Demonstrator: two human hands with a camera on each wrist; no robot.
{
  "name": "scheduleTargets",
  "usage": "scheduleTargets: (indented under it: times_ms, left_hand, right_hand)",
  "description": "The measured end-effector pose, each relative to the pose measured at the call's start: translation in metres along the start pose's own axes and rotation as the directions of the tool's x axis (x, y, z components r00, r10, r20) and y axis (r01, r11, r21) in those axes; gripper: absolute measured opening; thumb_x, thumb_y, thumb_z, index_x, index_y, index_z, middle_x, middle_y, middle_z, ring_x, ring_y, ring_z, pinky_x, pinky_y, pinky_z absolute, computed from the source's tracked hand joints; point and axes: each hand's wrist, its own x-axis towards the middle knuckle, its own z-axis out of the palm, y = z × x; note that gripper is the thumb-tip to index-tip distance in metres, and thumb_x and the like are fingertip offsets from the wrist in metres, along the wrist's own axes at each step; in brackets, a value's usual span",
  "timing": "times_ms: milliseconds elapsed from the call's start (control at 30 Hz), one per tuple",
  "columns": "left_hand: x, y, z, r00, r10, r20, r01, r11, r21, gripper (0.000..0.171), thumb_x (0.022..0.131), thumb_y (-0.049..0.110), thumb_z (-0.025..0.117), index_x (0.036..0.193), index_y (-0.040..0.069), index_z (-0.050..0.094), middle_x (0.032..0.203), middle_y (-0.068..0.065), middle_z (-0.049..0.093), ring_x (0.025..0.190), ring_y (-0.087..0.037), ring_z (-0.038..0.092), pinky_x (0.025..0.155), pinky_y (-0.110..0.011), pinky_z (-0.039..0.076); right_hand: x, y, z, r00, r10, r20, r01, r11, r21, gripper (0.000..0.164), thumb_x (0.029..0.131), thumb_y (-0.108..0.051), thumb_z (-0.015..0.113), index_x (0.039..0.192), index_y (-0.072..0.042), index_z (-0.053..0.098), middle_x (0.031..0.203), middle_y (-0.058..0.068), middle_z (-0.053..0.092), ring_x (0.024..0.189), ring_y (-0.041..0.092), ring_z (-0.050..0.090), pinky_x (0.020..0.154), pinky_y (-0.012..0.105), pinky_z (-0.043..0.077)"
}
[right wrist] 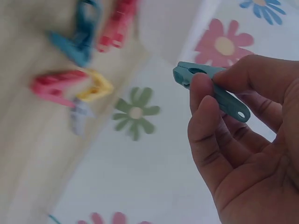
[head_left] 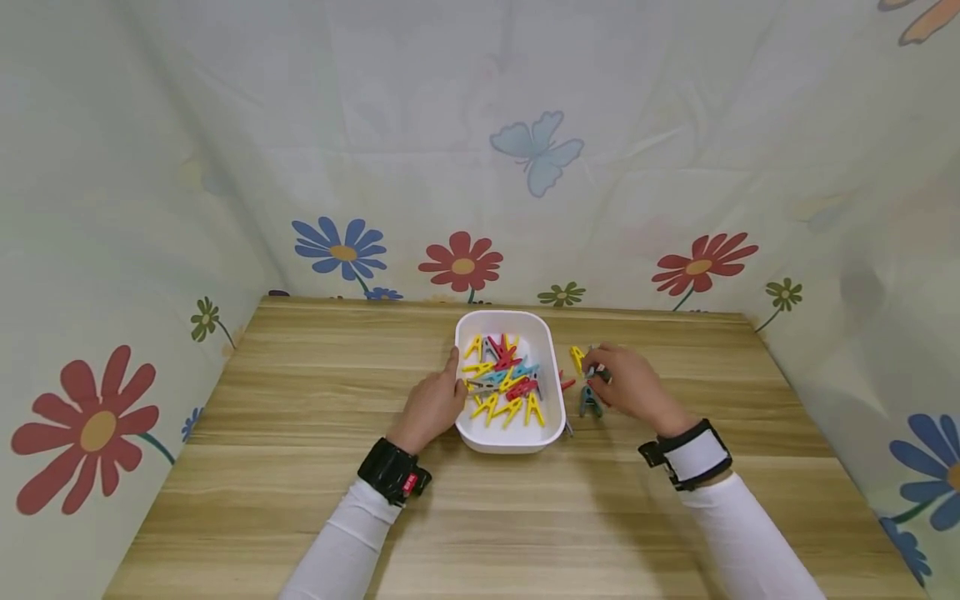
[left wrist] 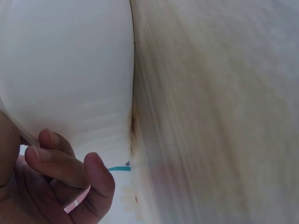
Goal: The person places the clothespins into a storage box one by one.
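A white plastic tub (head_left: 510, 443) holds several small clothespins (head_left: 510, 407) in yellow, red, blue and grey. At its left side my left hand (head_left: 431, 408) grips the rim, index finger along the outside and thumb at the edge. The left wrist view shows the other fingers (left wrist: 63, 170) bent beside the tub's wall. Right of the tub, my right hand (head_left: 630, 385) pinches a teal clothespin (right wrist: 229, 102) between thumb and fingers, above the table. Near that hand lie a blue-green clothespin (head_left: 591, 403), a yellow clothespin (head_left: 577, 358) and a red clothespin (head_left: 567, 383).
The wooden table (head_left: 315, 500) reaches to a flower-printed cloth (head_left: 405, 167) at the back and both sides. A grey clothespin (head_left: 569, 428) lies by the tub's lower right corner, partly hidden. Black bands circle both wrists.
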Motion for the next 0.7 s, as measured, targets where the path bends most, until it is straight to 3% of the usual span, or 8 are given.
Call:
scheduleTargets:
  times_ms: [300,700]
  left_hand:
    - [-0.001,0.002,-0.003,1.0,-0.009,0.016,0.01,1.0,-0.015,0.063,0.101,0.021,0.047,0.155,0.002,0.023,0.064,-0.005,0.051,0.052,-0.017,0.048,0.048,-0.03,0.037]
    - [-0.001,0.0,-0.001,1.0,0.014,-0.009,-0.014,1.0,0.0,0.063,0.1,0.021,0.048,0.155,0.0,0.025,0.066,-0.006,0.053,0.054,-0.018,0.049,0.049,-0.031,0.037]
  right_hand:
    - [0.033,-0.033,-0.026,0.998,-0.057,-0.021,0.056,0.998,-0.019,0.016,0.087,-0.005,0.068,0.102,-0.007,0.069,0.099,0.008,0.066,0.08,0.023,0.06,0.072,0.039,0.052]
    - [0.07,-0.072,-0.012,0.992,-0.11,0.067,0.111,0.994,-0.005,0.018,0.088,-0.011,0.07,0.106,-0.01,0.07,0.104,0.005,0.067,0.087,0.021,0.062,0.08,0.038,0.055]
